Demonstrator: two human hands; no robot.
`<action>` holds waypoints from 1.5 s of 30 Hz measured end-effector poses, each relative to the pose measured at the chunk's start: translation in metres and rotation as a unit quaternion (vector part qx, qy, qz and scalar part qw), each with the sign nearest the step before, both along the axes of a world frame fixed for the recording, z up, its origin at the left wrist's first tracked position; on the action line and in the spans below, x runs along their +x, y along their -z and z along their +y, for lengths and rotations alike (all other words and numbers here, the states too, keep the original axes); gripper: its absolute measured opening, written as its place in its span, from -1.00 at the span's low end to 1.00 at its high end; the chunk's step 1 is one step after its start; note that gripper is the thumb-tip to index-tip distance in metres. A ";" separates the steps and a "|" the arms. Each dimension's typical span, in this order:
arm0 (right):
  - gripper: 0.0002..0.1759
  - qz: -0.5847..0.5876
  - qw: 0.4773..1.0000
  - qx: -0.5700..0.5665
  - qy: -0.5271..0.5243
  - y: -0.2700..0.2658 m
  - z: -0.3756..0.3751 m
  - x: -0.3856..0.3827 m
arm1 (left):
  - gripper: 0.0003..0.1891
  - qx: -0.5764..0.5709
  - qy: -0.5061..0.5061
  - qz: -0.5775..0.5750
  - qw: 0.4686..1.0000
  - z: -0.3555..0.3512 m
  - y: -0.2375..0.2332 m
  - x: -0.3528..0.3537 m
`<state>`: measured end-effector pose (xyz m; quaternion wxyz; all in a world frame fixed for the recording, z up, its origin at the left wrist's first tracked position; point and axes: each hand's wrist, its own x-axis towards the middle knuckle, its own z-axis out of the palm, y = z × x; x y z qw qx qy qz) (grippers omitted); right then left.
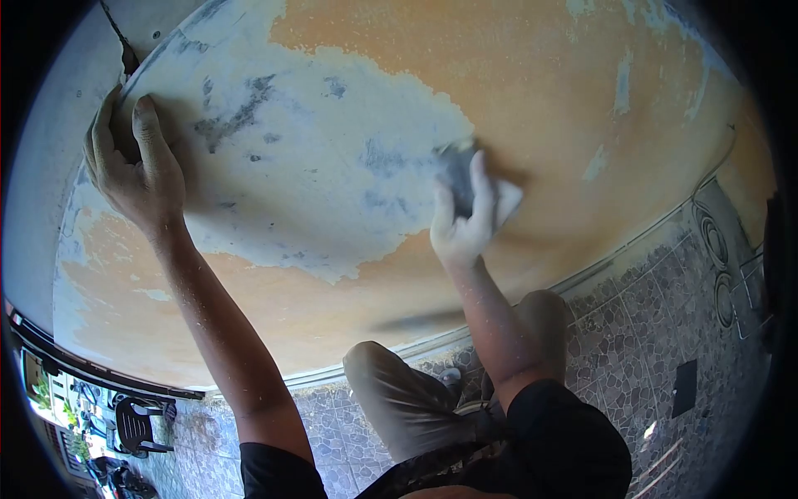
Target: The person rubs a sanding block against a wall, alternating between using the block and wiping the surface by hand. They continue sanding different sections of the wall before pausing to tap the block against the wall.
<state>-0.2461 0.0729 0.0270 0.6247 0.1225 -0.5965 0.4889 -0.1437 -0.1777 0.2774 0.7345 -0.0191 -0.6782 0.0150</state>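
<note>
In front of me is a wall, painted orange, with a large pale patch marked by grey-blue smudges. My right hand is closed around a dark grey piece of sandpaper, held against the wall near the patch's right edge. A whitish corner shows beside the fingers, and the hand is blurred. Dust coats both hands. At the upper left, my left hand rests by the wall's edge, thumb apart from the fingers and nothing visible in it. Its fingertips partly pass round the edge.
Below the wall lies a stone-patterned tiled floor, with my bent knees close to the wall. A dark flat rectangle and coiled round shapes are at the right. A dark plastic chair stands at the lower left.
</note>
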 end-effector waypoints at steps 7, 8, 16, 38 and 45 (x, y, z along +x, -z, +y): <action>-0.26 0.022 0.984 0.169 -0.051 0.069 0.020 0.015 | -0.56 -0.038 -0.013 0.003 0.999 0.000 -0.002 0.003; -0.29 0.004 0.995 0.093 -0.046 0.025 0.025 0.006 | -0.56 -0.034 -0.002 -0.006 0.999 -0.001 -0.001 0.003; -0.40 0.076 0.988 0.109 -0.079 -0.045 -0.027 0.024 | -0.59 -0.025 0.011 0.018 0.999 -0.001 -0.001 -0.001; -0.29 -0.009 0.990 -0.038 -0.135 0.033 -0.006 0.012 | -0.51 -0.086 0.030 -0.002 0.996 -0.017 -0.003 0.003; -0.26 0.009 0.998 0.022 -0.060 0.055 -0.013 0.010 | -0.57 -0.027 0.033 0.028 0.999 -0.008 -0.001 -0.004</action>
